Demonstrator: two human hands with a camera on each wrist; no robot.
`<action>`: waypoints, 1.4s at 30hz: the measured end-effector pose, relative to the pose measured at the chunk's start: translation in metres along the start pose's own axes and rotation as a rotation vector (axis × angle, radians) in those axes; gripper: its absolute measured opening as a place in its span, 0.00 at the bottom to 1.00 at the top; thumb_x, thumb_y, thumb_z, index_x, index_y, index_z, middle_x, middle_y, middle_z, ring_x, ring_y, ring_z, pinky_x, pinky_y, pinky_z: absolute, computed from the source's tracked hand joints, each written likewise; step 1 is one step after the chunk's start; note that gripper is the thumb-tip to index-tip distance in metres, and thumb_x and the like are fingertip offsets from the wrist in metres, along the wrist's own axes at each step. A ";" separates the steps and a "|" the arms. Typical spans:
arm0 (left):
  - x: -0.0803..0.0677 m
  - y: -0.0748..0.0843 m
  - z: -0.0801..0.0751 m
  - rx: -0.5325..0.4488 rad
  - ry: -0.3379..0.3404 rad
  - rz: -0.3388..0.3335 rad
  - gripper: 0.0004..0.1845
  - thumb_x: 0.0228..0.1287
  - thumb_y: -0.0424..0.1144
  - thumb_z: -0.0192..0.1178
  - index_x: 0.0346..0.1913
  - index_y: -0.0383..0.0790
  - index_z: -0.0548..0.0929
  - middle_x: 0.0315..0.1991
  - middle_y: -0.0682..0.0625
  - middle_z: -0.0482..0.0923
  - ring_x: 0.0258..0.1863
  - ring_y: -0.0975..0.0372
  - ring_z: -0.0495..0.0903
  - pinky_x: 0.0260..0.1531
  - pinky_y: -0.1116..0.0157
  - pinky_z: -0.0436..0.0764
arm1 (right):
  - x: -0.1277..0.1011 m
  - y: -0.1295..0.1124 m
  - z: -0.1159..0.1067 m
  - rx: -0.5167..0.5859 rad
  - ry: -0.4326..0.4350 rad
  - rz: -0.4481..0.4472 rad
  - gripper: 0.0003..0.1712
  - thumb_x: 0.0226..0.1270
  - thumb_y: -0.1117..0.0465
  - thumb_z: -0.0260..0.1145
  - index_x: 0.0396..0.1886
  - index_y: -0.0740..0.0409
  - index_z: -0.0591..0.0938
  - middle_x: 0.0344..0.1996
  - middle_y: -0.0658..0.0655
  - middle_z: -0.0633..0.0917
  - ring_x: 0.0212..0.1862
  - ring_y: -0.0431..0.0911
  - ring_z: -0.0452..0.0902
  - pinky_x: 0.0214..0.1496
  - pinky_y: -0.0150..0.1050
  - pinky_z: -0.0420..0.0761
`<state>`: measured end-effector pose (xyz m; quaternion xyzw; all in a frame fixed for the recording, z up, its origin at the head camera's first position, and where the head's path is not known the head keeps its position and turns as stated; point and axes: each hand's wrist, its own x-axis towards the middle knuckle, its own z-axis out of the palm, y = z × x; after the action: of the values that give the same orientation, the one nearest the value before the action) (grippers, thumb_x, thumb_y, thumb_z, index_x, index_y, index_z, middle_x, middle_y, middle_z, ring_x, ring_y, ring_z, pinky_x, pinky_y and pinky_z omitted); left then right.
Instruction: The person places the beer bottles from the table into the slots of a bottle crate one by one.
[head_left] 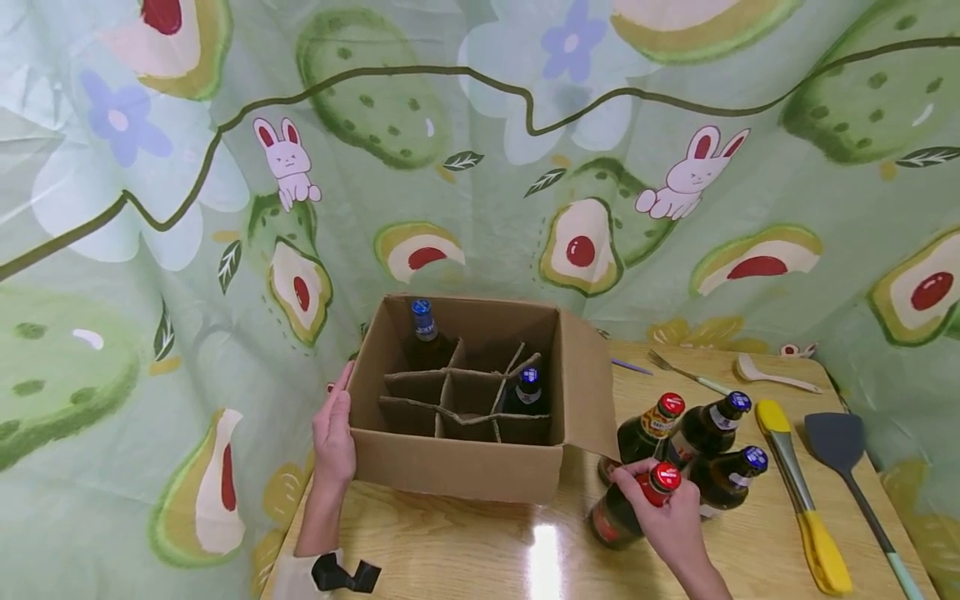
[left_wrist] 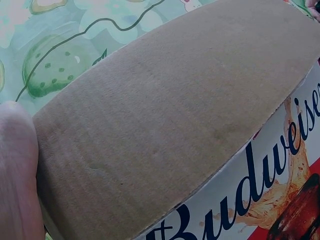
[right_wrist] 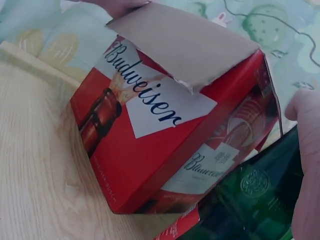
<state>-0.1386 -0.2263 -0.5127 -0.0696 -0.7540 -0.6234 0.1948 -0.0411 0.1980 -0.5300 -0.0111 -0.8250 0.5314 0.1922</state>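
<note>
Beside box (head_left: 457, 467), right hand (head_left: 671, 521) grips tilted bottle (head_left: 630, 508); cap up-right.

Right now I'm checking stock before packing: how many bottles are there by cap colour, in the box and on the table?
Blue-capped bottles: 4, two in the cardboard box at and, two on the table at and
Red-capped bottles: 2, one at, one gripped by the right hand at
Total: 6
</note>
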 end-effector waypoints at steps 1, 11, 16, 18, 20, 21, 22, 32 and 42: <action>0.000 0.000 0.000 0.000 0.001 -0.001 0.26 0.86 0.38 0.37 0.79 0.32 0.66 0.77 0.39 0.67 0.76 0.53 0.65 0.71 0.77 0.63 | 0.000 -0.001 0.000 -0.021 0.025 -0.031 0.10 0.60 0.74 0.74 0.28 0.54 0.88 0.24 0.48 0.90 0.27 0.30 0.83 0.29 0.24 0.79; -0.003 0.002 -0.002 0.012 0.003 -0.015 0.26 0.86 0.38 0.37 0.79 0.34 0.66 0.77 0.40 0.67 0.77 0.49 0.63 0.71 0.77 0.62 | 0.004 0.001 0.006 0.074 0.163 -0.307 0.19 0.50 0.84 0.67 0.17 0.56 0.85 0.14 0.54 0.84 0.20 0.36 0.83 0.26 0.20 0.77; -0.005 0.002 -0.004 0.019 0.010 -0.022 0.26 0.86 0.38 0.37 0.78 0.33 0.66 0.77 0.40 0.66 0.77 0.52 0.63 0.72 0.78 0.60 | 0.004 -0.003 0.003 0.105 0.141 -0.266 0.21 0.51 0.86 0.64 0.15 0.55 0.84 0.13 0.50 0.84 0.19 0.36 0.82 0.26 0.22 0.76; -0.006 0.003 -0.004 0.013 0.002 -0.024 0.26 0.86 0.38 0.37 0.79 0.33 0.66 0.77 0.39 0.66 0.77 0.51 0.63 0.71 0.78 0.62 | 0.003 -0.008 -0.001 0.137 0.121 -0.209 0.22 0.53 0.86 0.62 0.15 0.57 0.83 0.13 0.50 0.84 0.20 0.36 0.81 0.27 0.23 0.77; -0.006 0.003 -0.004 0.004 -0.003 -0.027 0.26 0.87 0.38 0.36 0.79 0.34 0.65 0.78 0.40 0.66 0.77 0.52 0.63 0.71 0.77 0.62 | 0.005 -0.016 -0.007 0.193 0.101 -0.184 0.22 0.55 0.87 0.60 0.15 0.59 0.83 0.14 0.50 0.84 0.21 0.36 0.81 0.28 0.23 0.77; -0.006 0.002 -0.004 -0.002 -0.004 -0.026 0.26 0.87 0.39 0.36 0.79 0.33 0.65 0.78 0.40 0.65 0.77 0.52 0.63 0.71 0.77 0.62 | 0.008 -0.021 -0.010 0.257 0.087 -0.195 0.22 0.55 0.88 0.58 0.16 0.61 0.83 0.14 0.52 0.84 0.21 0.38 0.81 0.29 0.24 0.78; -0.005 0.002 -0.004 -0.005 -0.003 -0.026 0.26 0.87 0.39 0.36 0.79 0.34 0.65 0.78 0.40 0.66 0.77 0.51 0.63 0.71 0.77 0.62 | 0.012 -0.027 -0.013 0.309 0.074 -0.213 0.22 0.56 0.89 0.57 0.17 0.63 0.82 0.15 0.53 0.83 0.21 0.38 0.81 0.29 0.25 0.78; -0.003 0.002 -0.005 -0.007 0.010 -0.008 0.26 0.87 0.37 0.36 0.79 0.32 0.66 0.77 0.37 0.65 0.77 0.50 0.62 0.72 0.77 0.61 | 0.071 -0.121 -0.059 0.774 -0.128 -0.404 0.20 0.54 0.92 0.42 0.20 0.77 0.78 0.19 0.62 0.83 0.22 0.50 0.82 0.32 0.37 0.85; 0.000 0.001 -0.001 -0.006 0.005 -0.007 0.25 0.87 0.37 0.37 0.78 0.32 0.66 0.78 0.40 0.66 0.78 0.50 0.61 0.73 0.76 0.61 | 0.129 -0.189 -0.108 1.001 -0.317 -0.291 0.27 0.61 0.86 0.26 0.23 0.80 0.75 0.17 0.67 0.79 0.22 0.59 0.79 0.34 0.48 0.84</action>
<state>-0.1381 -0.2274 -0.5110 -0.0659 -0.7519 -0.6265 0.1944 -0.0900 0.2385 -0.2855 0.2764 -0.4831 0.8223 0.1187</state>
